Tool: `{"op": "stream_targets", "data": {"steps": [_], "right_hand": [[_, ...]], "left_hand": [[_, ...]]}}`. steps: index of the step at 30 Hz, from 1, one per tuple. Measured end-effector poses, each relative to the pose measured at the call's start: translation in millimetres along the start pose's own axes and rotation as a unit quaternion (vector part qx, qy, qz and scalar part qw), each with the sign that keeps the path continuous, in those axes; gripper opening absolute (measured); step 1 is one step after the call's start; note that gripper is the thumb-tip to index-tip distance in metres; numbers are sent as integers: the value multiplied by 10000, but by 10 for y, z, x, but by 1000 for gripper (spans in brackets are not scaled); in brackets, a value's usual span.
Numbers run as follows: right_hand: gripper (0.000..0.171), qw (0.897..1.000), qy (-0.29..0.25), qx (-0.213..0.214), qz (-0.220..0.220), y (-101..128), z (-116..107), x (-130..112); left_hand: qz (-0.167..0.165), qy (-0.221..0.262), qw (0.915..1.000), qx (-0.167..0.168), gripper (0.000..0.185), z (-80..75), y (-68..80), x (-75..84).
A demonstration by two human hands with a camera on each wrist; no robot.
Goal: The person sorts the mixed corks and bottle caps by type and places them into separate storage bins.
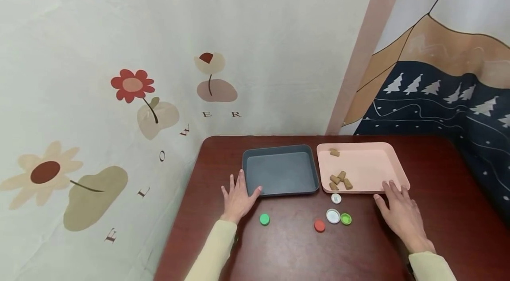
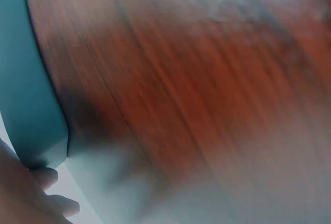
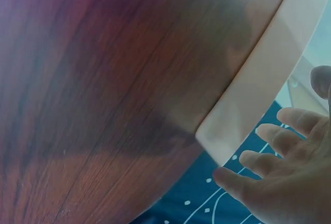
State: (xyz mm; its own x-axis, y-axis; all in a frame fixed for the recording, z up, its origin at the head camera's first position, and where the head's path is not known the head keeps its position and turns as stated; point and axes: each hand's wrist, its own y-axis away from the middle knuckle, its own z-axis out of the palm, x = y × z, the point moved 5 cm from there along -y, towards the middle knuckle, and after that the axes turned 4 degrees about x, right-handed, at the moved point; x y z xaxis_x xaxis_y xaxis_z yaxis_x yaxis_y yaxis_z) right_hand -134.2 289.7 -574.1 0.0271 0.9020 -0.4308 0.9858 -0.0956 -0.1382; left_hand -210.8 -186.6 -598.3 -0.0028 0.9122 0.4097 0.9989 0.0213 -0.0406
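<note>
My left hand (image 1: 238, 199) lies by the near left corner of a dark blue-grey tray (image 1: 280, 193), fingers spread and thumb along its front edge. Nothing is held in it. At the near right corner of a pink tray (image 1: 370, 166), my right hand (image 1: 403, 214) rests with its fingertips over the rim. Its fingers (image 3: 282, 138) are spread and hold nothing in the right wrist view. Several small brown cork-like pieces (image 1: 341, 175) lie on the left side of the pink tray. No object lies in the dark tray.
Before the trays on the brown table (image 1: 287, 254) lie a green cap (image 1: 264, 219), a red cap (image 1: 319, 225), a larger white cap (image 1: 333, 216), a lime-green cap (image 1: 346, 219) and a small white cap (image 1: 336, 198). Printed curtains (image 1: 279, 51) hang behind the table.
</note>
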Motion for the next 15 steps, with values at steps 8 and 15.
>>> {"op": "stream_targets", "data": {"steps": [8, 15], "right_hand": [[59, 9990, -140, 433, 16, 124, 36, -197], [55, 9971, -282, 691, -114, 207, 95, -365]], "left_hand": [[30, 112, 9999, -25, 101, 20, -53, 48], [-9, 200, 9997, 117, 97, 18, -67, 40]]}}
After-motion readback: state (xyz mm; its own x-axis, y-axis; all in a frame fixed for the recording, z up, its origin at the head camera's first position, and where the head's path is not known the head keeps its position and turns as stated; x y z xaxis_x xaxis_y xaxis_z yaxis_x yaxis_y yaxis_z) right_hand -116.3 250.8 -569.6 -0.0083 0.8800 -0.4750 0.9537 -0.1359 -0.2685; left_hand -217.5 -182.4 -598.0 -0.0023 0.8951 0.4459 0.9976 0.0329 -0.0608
